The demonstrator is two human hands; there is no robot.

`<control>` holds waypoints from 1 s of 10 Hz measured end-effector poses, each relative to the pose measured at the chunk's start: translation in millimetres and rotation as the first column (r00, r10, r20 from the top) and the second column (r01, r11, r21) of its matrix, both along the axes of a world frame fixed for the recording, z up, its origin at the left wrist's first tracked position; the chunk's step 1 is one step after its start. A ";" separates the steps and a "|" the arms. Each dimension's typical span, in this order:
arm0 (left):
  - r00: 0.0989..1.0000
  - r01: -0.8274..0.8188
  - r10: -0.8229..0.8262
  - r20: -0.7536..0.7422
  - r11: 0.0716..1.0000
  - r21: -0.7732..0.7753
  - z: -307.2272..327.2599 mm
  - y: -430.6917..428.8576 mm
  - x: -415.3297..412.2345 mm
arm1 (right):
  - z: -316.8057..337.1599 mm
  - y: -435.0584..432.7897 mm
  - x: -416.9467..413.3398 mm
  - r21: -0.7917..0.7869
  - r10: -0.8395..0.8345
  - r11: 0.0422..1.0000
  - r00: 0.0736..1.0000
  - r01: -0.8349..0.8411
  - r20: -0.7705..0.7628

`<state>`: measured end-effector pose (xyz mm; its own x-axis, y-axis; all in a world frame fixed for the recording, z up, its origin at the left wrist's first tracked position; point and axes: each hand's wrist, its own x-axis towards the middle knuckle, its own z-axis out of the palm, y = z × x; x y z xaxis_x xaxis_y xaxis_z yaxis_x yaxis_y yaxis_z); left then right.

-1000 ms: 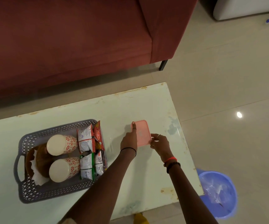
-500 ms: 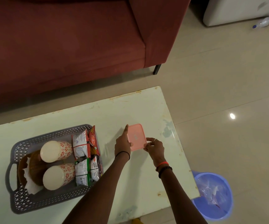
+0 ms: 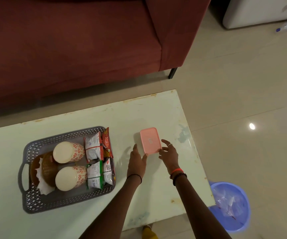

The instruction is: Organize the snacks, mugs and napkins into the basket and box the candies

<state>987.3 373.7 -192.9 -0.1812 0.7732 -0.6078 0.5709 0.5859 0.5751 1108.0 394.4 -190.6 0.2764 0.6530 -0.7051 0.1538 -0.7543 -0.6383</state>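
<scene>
**Both hands at lidded pink box, basket packed**

Left hand [image 3: 136, 162]: fingers straight, lying along the near-left corner of the pink candy box [image 3: 150, 139], touching or just beside it, no grip. Right hand [image 3: 170, 151]: fingers spread and relaxed, tips at the box's near-right edge, nothing pinched. The box sits flat on the table [image 3: 80, 118] with its lid on, right of the basket and well apart from it. Candies are not visible.

Handling, as a judgement: a small rigid plastic box, probably light, with smooth sides that could slide on the glossy tabletop. Best held by the two long sides, or with the lid corners pressed down to seat it.

The grey basket [image 3: 65, 203] holds two floral mugs [image 3: 68, 151] on their sides, snack packets [image 3: 94, 150] along the right and napkins [image 3: 42, 186] on the left. A blue bin [image 3: 242, 223] stands on the floor past the table's corner.
</scene>
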 end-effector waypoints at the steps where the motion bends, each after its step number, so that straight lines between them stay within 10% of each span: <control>1: 1.000 0.025 -0.025 0.016 0.999 -0.020 2.3 -40.9 5.8 | -0.1 -2.5 -5.5 -0.006 0.040 0.999 0.999 -0.040 -0.018; 10: 0.999 -0.023 0.029 0.041 0.991 -0.133 18.7 -120.8 -23.7 | 15.4 -16.7 -81.8 -0.024 0.571 0.821 0.820 -0.571 0.046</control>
